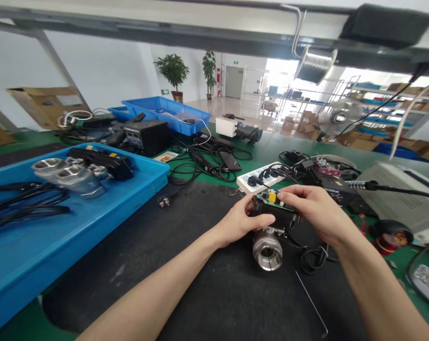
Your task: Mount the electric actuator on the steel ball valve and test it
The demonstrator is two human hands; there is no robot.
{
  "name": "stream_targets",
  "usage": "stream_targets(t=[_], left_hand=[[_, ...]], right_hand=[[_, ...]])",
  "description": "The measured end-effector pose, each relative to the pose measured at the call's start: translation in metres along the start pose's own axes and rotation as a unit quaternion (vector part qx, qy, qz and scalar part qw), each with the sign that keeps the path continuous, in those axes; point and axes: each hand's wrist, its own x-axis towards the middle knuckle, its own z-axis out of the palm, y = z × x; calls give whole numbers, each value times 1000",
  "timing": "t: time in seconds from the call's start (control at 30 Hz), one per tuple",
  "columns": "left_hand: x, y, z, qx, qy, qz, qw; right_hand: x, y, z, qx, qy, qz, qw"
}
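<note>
A black actuator housing (271,217) sits on a metal valve body (267,250), whose round opening faces me. On top of the housing lies a green circuit board (279,204) with a yellow component. My left hand (243,217) is wrapped round the housing's left side, thumb along its front. At the board's right end, my right hand (308,206) pinches the board's edge; some of its fingers are hidden behind the housing. A black cable (312,259) coils beside the valve body. On the black mat (200,284) to the right lies a hex key (312,303).
A blue tray (143,199) at left holds valve bodies and black cables. Behind are a power strip (250,182), a phone (230,161), a black box-shaped device (148,137) and a blue bin (196,127). A soldering iron (367,185) and a grey instrument (395,203) stand at right.
</note>
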Motion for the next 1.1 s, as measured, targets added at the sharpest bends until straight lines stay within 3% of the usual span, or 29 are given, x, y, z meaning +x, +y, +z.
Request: stream_targets(t=[0.13,0.27,0.47,0.6,0.73,0.83,0.97,1.1], left_hand=[[-6,9,1,9,-30,21,999],[-16,19,4,43,-48,31,997],[-45,30,21,189,-19,21,982],[-55,34,26,210,6,8,978],[-53,40,16,228,-19,9,973],[-50,41,2,270,3,21,963],[-47,33,-19,165,47,-15,985],[-48,20,-33,88,46,-48,994]], right_hand=[[-16,-6,-1,-30,-6,-10,999],[-40,2,-4,-69,13,-55,996],[-93,49,-2,-4,81,-38,996],[-116,74,8,12,37,-32,999],[-111,72,15,15,32,-21,999],[-99,61,16,41,13,-31,999],[-92,54,26,61,-2,-30,998],[-89,59,47,60,35,-27,997]])
